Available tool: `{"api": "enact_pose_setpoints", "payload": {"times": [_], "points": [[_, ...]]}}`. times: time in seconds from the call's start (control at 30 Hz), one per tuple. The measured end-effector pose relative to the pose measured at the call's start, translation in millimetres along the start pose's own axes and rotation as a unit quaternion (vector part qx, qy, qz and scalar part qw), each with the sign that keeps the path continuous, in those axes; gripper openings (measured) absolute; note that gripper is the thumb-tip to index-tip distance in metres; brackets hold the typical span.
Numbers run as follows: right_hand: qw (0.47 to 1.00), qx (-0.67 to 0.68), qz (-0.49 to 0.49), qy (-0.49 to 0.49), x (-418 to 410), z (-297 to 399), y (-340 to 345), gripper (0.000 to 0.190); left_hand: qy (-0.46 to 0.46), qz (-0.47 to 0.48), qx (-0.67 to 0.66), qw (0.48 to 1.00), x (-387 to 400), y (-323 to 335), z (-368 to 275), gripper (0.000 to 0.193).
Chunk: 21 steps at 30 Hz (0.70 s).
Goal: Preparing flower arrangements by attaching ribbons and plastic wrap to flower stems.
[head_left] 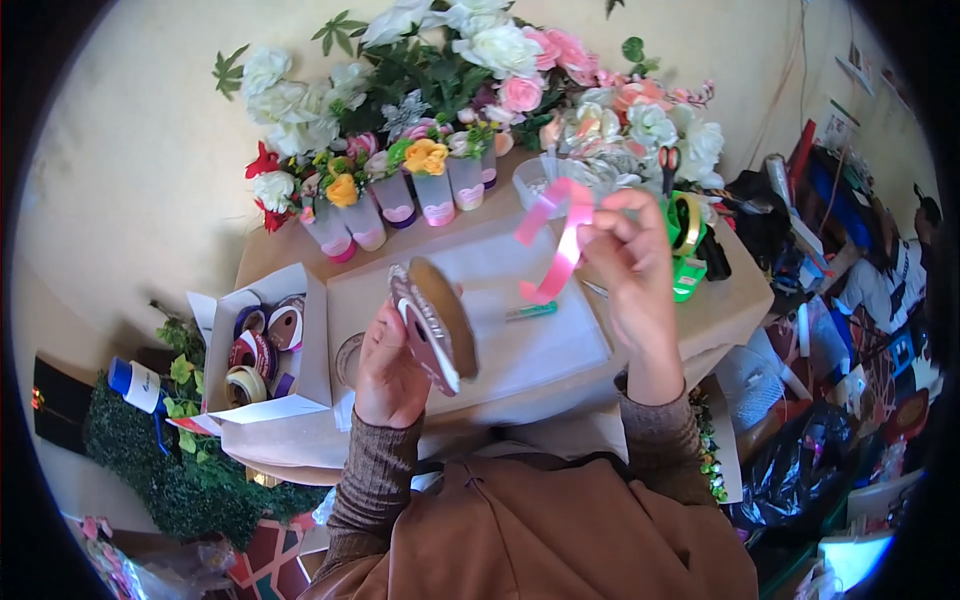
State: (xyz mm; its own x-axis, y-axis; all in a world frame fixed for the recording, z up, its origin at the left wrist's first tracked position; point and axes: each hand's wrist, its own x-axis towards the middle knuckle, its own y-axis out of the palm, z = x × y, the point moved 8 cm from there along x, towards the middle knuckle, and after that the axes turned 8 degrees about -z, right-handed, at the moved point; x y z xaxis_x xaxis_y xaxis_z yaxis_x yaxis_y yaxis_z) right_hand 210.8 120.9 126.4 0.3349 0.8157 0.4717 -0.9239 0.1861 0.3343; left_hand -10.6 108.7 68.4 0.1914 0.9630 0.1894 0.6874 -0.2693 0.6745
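My left hand [391, 367] grips a spool of gold-brown ribbon [442, 315] by its printed side, tilted above white paper sheets [480, 367]. Between the thumb and fingers of my right hand [634, 262] is a curled strip of shiny pink ribbon [566, 251]. Below the strip, a green-and-white tube [532, 311] lies on the sheets. Just right of my right hand stands a green tape dispenser [686, 277] with a roll of tape, and scissors [669, 161] stand upright behind it.
An open white box [311, 360] of ribbon spools stands at the left. Small frosted vases [435, 199] of artificial flowers line the table's back, before larger white and pink blooms [499, 49]. A clear plastic tub [529, 180] is near them. Another person [877, 285] sits at the far right.
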Motion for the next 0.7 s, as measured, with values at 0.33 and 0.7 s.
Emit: {"api": "enact_pose_setpoints", "payload": {"times": [0.33, 0.7], "points": [[0.995, 0.044, 0.059, 0.062, -12, -2, -12, 0.019, -0.004, 0.059, 0.114, 0.992, 26, 72, 57, 0.034], [0.978, -0.203, -0.042, 0.028, -43, 59, -145, 0.031, 0.109, 0.029, 0.299, 0.948, 13, 88, 72, 0.029]]}}
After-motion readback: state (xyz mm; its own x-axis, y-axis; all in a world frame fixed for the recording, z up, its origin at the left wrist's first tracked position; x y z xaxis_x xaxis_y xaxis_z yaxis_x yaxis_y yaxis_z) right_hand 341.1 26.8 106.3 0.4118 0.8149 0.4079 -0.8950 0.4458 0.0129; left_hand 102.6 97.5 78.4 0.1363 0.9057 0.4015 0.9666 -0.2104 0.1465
